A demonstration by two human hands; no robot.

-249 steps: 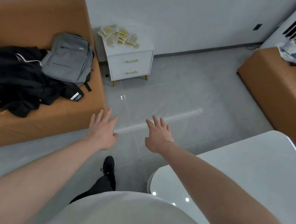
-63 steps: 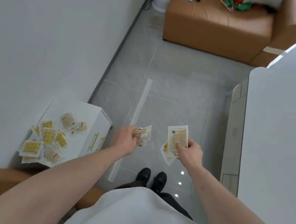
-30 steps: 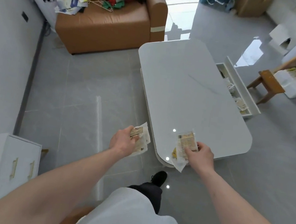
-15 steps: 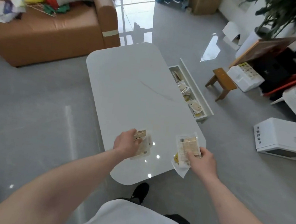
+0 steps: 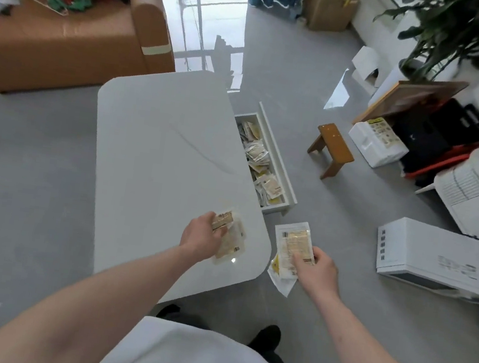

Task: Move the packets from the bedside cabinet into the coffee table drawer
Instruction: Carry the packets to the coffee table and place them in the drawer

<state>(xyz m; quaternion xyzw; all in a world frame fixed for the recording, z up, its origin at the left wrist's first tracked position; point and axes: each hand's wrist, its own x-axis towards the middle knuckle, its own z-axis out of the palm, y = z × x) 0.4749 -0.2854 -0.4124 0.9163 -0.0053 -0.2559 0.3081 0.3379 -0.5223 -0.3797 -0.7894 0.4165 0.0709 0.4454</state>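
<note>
Head view: I stand at the near end of the coffee table (image 5: 156, 152), both hands loaded, the open drawer (image 5: 277, 162) ahead on its right side.
Left hand (image 5: 202, 236): my fingers are curled round a small stack of packets (image 5: 229, 235), carried over the tabletop corner; I clamp them together so none slips out while I walk.
Right hand (image 5: 314, 265): thumb on top and fingers beneath pinch a second bunch of packets (image 5: 292, 244), fanned out over the floor just beside the table's corner, with a lower one hanging loose under my palm.
Drawer: pulled out to the side and already holding a heap of packets, so it stands ready for dropping more in from above.
Bedside cabinet: not in sight from here.
Next, as I judge it: step round the corner toward the drawer and let go over it, right hand first since it is nearer.
Risk: the dangling packet may fall short onto the floor.
</note>
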